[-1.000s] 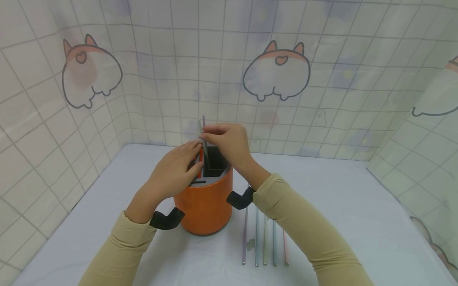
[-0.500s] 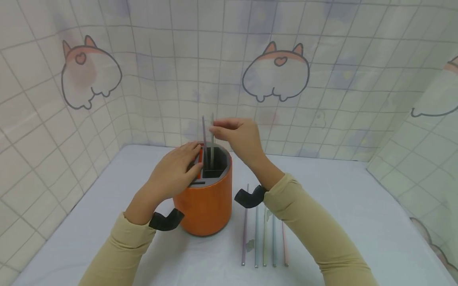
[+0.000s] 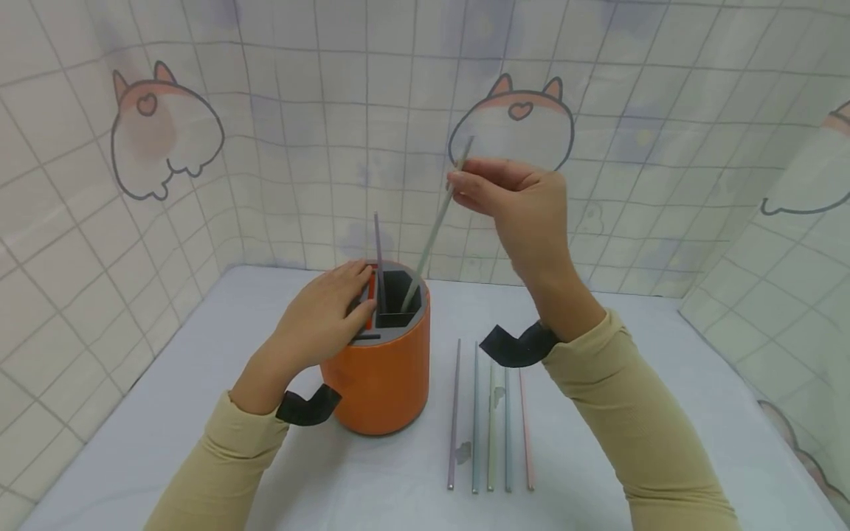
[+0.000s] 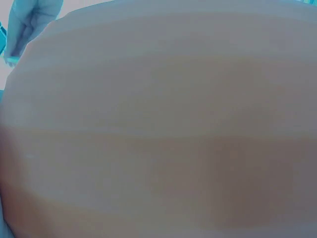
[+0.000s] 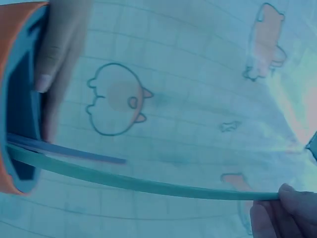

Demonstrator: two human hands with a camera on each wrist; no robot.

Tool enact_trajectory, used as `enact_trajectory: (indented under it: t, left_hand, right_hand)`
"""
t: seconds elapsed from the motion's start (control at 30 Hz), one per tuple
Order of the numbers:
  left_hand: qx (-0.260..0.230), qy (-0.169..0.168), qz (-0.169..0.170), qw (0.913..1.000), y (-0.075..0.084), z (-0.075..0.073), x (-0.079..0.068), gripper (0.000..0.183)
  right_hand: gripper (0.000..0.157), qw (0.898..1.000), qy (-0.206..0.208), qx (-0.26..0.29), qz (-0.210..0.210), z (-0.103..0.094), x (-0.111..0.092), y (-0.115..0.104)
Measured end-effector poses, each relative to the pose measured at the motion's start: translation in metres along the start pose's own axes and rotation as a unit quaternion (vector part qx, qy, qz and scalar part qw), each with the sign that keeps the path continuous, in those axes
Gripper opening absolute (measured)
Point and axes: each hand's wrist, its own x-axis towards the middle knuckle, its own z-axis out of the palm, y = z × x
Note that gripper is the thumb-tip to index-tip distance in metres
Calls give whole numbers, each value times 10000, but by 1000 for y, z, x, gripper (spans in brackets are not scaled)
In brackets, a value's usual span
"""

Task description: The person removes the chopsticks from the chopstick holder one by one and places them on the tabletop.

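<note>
Container (image 3: 378, 387): orange, round-walled, upright on the white tabletop (image 3: 385, 487); grey top divided into compartments, with a red strip (image 3: 372, 284) showing beside the left hand (image 3: 325, 317).

Left hand: rests on the top of the container, fingers extended and not curled round anything visible, thumb near the red strip.

Right hand (image 3: 521, 199): raised above and to the right of the container; thumb and fingers pinch the pale green stick (image 3: 435, 228) near its upper end.

Pale green stick: tilted, upper end leaning right, lower end within the dark right-hand compartment.

Standing stick (image 3: 379, 251): purple, near upright in the same compartment, projecting above the top.

Loose sticks: five lying side by side, apart, right of the container; left to right, purple stick (image 3: 454, 413), blue stick (image 3: 475, 417), yellow-green stick (image 3: 491, 435), second blue stick (image 3: 508, 435), pink stick (image 3: 527, 435).

Wrists: black band at each, below beige sleeves.

Backdrop (image 3: 339, 169): pale grid cloth printed with corgi rears.

Left wrist view: mostly a blurred surface; the left hand's contact cannot be judged from it.
</note>
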Motion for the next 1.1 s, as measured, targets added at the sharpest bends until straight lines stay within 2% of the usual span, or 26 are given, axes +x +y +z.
enact_trajectory:
  t: [0.2, 0.3, 0.47, 0.57, 0.67, 0.77, 0.87, 1.0, 1.1]
  left_hand:
    - [-1, -22, -7, 10000, 1, 0, 1, 60]
    - [9, -8, 9, 10000, 0, 0, 2, 60]
    - [-9, 8, 43, 10000, -1, 1, 4, 60]
    - [-35, 6, 52, 10000, -1, 1, 5, 60]
    - [-45, 3, 66, 10000, -2, 1, 5, 60]
    - [-44, 7, 75, 10000, -2, -1, 4, 59]
    - [-13, 7, 49, 10000, -4, -2, 3, 59]
    - [18, 10, 12, 10000, -5, -3, 2, 59]
    - [11, 19, 4, 10000, -5, -3, 2, 59]
  right_hand:
    - [12, 9944, 376, 878, -462, -23, -2, -30]
    - [15, 9893, 556, 1177, -652, -37, -5, -39]
    - [22, 9879, 826, 1216, -486, -63, -9, -40]
    - [20, 9926, 792, 907, -146, -78, -11, -31]
    - [15, 9964, 599, 447, 396, -95, -14, -17]
    - [9, 9947, 288, -73, 986, -112, -18, 2]
    - [5, 9854, -32, -603, 1595, -128, -22, 23]
    - [5, 9635, -493, -1304, 2285, -144, -28, 53]
    - [19, 9460, -788, -1612, 2699, -153, -34, 75]
